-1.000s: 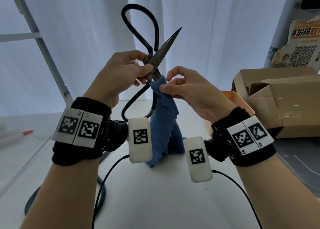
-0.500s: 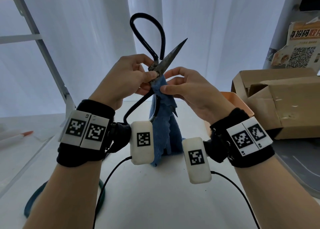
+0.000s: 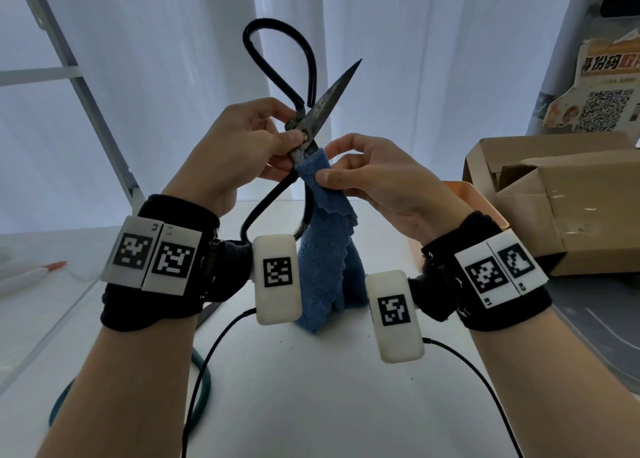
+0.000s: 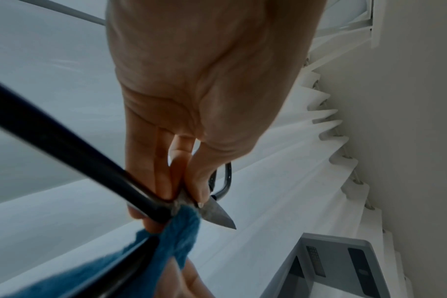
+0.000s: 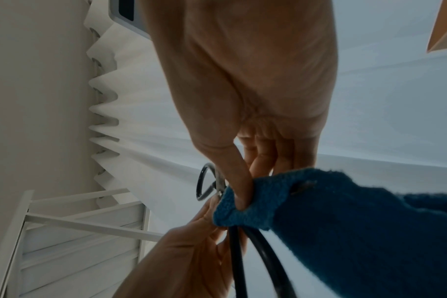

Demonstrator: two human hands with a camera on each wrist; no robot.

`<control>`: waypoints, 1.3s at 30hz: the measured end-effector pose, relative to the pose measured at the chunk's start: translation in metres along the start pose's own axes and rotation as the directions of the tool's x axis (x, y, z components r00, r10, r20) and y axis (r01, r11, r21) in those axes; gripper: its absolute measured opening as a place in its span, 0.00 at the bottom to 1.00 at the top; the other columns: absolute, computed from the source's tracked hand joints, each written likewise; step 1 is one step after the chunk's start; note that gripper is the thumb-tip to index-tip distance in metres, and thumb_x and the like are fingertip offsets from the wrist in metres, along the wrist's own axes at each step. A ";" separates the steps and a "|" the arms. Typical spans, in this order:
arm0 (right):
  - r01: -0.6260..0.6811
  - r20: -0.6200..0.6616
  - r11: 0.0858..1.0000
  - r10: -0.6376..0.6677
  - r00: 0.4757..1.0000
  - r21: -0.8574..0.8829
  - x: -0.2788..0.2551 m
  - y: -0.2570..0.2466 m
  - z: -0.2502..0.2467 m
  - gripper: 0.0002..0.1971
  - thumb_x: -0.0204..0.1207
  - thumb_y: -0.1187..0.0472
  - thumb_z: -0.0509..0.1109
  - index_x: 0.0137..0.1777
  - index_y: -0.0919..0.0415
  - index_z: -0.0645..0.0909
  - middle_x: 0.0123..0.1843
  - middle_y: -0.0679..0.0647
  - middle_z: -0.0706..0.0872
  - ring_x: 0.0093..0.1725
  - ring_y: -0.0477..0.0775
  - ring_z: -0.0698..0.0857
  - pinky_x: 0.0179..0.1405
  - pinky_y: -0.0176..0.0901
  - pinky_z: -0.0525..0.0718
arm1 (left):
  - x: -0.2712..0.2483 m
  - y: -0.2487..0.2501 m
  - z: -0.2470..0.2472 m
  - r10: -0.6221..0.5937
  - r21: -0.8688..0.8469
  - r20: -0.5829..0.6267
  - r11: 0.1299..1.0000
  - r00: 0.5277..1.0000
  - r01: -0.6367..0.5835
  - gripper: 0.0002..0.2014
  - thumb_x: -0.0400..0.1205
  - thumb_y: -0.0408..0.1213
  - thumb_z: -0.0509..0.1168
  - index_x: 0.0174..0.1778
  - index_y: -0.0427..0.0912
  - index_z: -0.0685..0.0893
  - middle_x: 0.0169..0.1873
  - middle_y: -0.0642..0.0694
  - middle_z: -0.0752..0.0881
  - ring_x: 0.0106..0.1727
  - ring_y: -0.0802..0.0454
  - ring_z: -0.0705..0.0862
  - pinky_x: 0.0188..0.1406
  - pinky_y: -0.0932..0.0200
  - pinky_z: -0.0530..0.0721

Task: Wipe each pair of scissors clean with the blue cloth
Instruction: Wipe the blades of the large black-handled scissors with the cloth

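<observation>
The scissors (image 3: 304,128) are being held up in the air over the white table (image 3: 311,388), splayed wide open: one bare blade is pointing toward one o'clock, one black handle loop is rising toward twelve, and the other loop is hanging toward seven. The left hand (image 3: 239,152) is pinching them right at the pivot, thumb on the near face and fingers curled behind. At five o'clock from the pivot, the blue cloth (image 3: 322,215) is being wrapped over the second blade, hiding it, with the rest draping down to the table. The right hand (image 3: 374,177) is pinching that cloth between thumb and fingers, the other fingers arching loosely above. Compared with half a second ago, the cloth pinch is sitting a little lower and clear of the left thumb, and the scissors are tilting slightly more upright; the right hand seems to be drawing the cloth along the hidden blade away from the pivot. That suggests one blade is mid-wipe, while the exposed blade is still looking spotted and dull. At three o'clock a cardboard box (image 3: 561,201) is standing open, well apart.
</observation>
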State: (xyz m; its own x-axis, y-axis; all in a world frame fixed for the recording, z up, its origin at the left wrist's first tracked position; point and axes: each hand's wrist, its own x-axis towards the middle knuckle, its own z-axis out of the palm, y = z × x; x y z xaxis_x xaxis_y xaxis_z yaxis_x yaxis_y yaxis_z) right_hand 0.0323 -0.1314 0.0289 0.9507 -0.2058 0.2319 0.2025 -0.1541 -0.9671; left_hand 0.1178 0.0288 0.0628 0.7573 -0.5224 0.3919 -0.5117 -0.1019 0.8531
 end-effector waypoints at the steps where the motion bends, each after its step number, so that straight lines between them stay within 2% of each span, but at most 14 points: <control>1: -0.001 0.013 1.000 0.001 1.000 -0.005 0.000 0.000 0.000 0.14 0.75 0.71 0.77 0.58 0.63 0.81 0.30 0.47 0.85 0.37 0.47 0.86 0.53 0.42 0.84 | 0.000 0.000 -0.001 0.000 -0.010 -0.009 1.000 1.000 -0.001 0.03 0.84 0.31 0.69 0.50 0.43 0.85 0.29 0.49 0.78 0.27 0.58 0.84 0.35 0.61 0.89; 5: -0.004 0.035 1.000 0.004 0.999 -0.013 -0.001 0.001 0.000 0.15 0.75 0.72 0.76 0.60 0.64 0.81 0.30 0.48 0.84 0.37 0.48 0.86 0.55 0.44 0.84 | -0.001 0.001 -0.004 -0.006 -0.040 -0.023 0.999 1.000 0.005 0.04 0.84 0.30 0.68 0.48 0.43 0.85 0.28 0.48 0.78 0.28 0.56 0.85 0.31 0.63 0.87; 10: -0.002 0.045 1.000 0.003 0.999 -0.019 -0.001 0.000 -0.001 0.16 0.75 0.72 0.76 0.62 0.66 0.81 0.32 0.50 0.86 0.40 0.50 0.87 0.54 0.44 0.85 | -0.001 0.002 -0.006 -0.009 -0.055 -0.036 0.998 0.999 0.008 0.04 0.85 0.30 0.68 0.48 0.44 0.85 0.28 0.48 0.79 0.31 0.52 0.89 0.31 0.63 0.86; 13: -0.008 0.054 1.000 0.010 0.998 -0.025 -0.001 0.000 -0.001 0.15 0.75 0.72 0.76 0.60 0.65 0.81 0.33 0.50 0.87 0.40 0.51 0.87 0.54 0.46 0.85 | -0.002 0.003 -0.007 -0.016 -0.072 -0.046 0.997 0.999 0.013 0.04 0.85 0.29 0.67 0.48 0.43 0.84 0.29 0.46 0.79 0.30 0.52 0.89 0.30 0.64 0.86; 18: -0.017 0.060 0.999 0.019 0.998 -0.039 -0.002 0.000 -0.004 0.13 0.76 0.72 0.75 0.59 0.63 0.81 0.30 0.46 0.87 0.38 0.49 0.87 0.51 0.43 0.84 | -0.002 0.003 -0.005 -0.023 -0.081 -0.060 0.997 0.998 0.018 0.05 0.85 0.30 0.67 0.55 0.37 0.84 0.32 0.42 0.80 0.30 0.52 0.90 0.31 0.63 0.87; 23: -0.029 0.059 0.996 0.034 0.998 -0.084 -0.001 0.001 -0.006 0.13 0.76 0.71 0.75 0.59 0.62 0.81 0.29 0.45 0.86 0.38 0.49 0.86 0.51 0.44 0.83 | -0.001 0.002 -0.005 -0.028 -0.084 -0.068 0.996 0.997 0.022 0.06 0.85 0.29 0.67 0.57 0.36 0.84 0.33 0.41 0.80 0.30 0.51 0.90 0.31 0.63 0.87; 29: -0.050 0.071 0.984 0.063 0.995 -0.171 -0.001 0.002 -0.008 0.13 0.77 0.69 0.75 0.60 0.63 0.82 0.34 0.50 0.87 0.42 0.51 0.86 0.57 0.48 0.85 | -0.002 0.003 -0.005 -0.037 -0.075 -0.072 0.997 0.997 0.032 0.03 0.85 0.29 0.67 0.52 0.40 0.85 0.34 0.40 0.80 0.31 0.51 0.90 0.33 0.62 0.88; 33: -0.082 0.095 0.971 0.105 0.990 -0.225 -0.002 0.002 -0.012 0.13 0.78 0.68 0.75 0.61 0.65 0.83 0.37 0.51 0.87 0.43 0.52 0.86 0.57 0.48 0.85 | -0.003 0.003 -0.005 -0.041 -0.067 -0.075 0.997 0.996 0.036 0.03 0.85 0.29 0.67 0.51 0.41 0.85 0.36 0.38 0.81 0.32 0.50 0.90 0.33 0.62 0.88; 37: -0.102 0.096 0.964 0.129 0.987 -0.245 0.000 0.004 -0.013 0.09 0.78 0.69 0.75 0.57 0.64 0.84 0.35 0.49 0.87 0.40 0.50 0.86 0.52 0.45 0.86 | -0.002 0.002 -0.004 -0.045 -0.070 -0.073 0.997 0.996 0.039 0.04 0.85 0.29 0.67 0.49 0.42 0.85 0.35 0.39 0.81 0.32 0.49 0.91 0.34 0.60 0.89; 39: -0.129 0.081 0.953 0.156 0.984 -0.276 0.000 0.006 -0.015 0.09 0.78 0.69 0.75 0.56 0.63 0.84 0.35 0.49 0.86 0.38 0.49 0.86 0.47 0.42 0.86 | -0.001 0.000 -0.004 -0.054 -0.056 -0.074 0.997 0.996 0.050 0.03 0.85 0.29 0.67 0.52 0.39 0.84 0.35 0.39 0.81 0.33 0.48 0.91 0.37 0.57 0.91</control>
State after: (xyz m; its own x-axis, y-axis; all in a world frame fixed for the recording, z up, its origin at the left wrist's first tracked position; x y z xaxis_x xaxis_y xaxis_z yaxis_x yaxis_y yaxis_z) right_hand 0.0305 -0.1465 0.0250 0.9866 -0.1483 0.0686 0.0059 -0.3871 -0.9220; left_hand 0.1189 0.0323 0.0634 0.8117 -0.4520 0.3700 -0.4501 -0.0803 0.8894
